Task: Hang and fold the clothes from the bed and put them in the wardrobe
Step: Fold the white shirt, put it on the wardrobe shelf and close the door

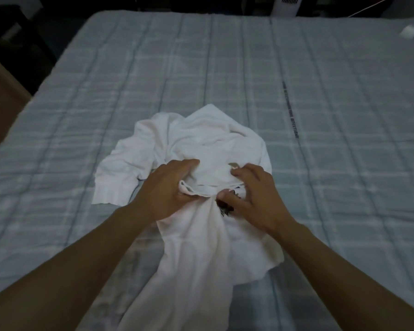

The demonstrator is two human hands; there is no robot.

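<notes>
A crumpled white T-shirt lies bunched on the near middle of the bed, one sleeve spread to the left and its body trailing toward me. A small dark print shows at its middle, partly under my fingers. My left hand pinches a fold of the white fabric near the neckline. My right hand grips the cloth just to the right, thumb pressed beside the dark print. Both hands are close together on the shirt.
The bed carries a pale blue-grey quilted checked cover with a line of dark lettering on the right. A white fan-like appliance stands beyond the far edge. Dark furniture sits at the far left. A small white item lies far right.
</notes>
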